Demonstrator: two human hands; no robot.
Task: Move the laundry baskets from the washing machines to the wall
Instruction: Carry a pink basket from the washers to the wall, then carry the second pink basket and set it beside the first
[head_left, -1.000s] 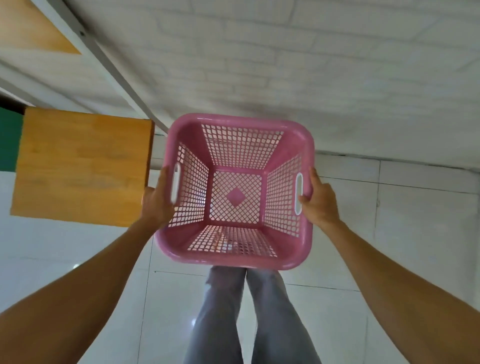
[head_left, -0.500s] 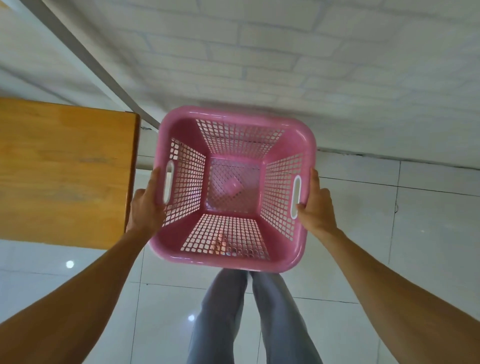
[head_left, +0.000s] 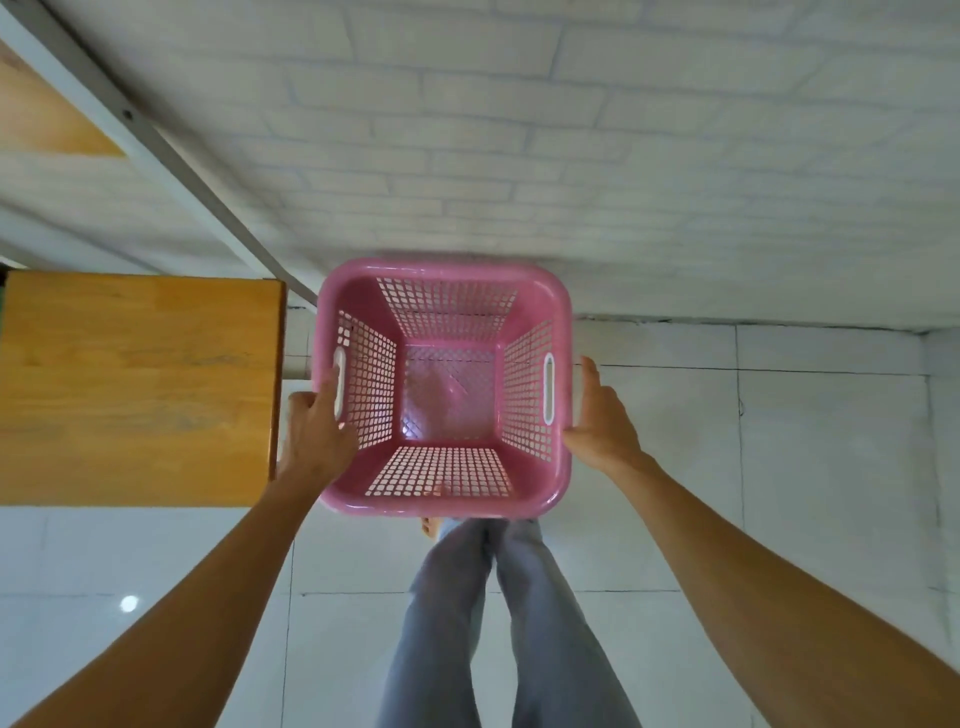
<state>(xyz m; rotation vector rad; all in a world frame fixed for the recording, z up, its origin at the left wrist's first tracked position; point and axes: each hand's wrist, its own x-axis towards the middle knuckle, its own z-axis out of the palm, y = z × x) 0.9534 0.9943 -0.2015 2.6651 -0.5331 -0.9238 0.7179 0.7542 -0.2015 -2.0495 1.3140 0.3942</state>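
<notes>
Pink basket (head_left: 444, 499) sits by the wall (head_left: 571, 156) — left hand (head_left: 317, 436) gripping its side, right hand (head_left: 597, 415) open alongside.

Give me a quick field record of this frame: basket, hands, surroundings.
basket: pink laundry basket, perforated walls, nothing visible inside
basket position: at the base of the white brick wall, looks set on or just above the floor
left hand: on the left rim by the handle slot, fingers over the edge
right hand: open palm against the right side, thumb up, fingers hidden
left of basket: wooden table, close to it
floor: white tiles
person: legs in grey trousers just behind the basket
</notes>
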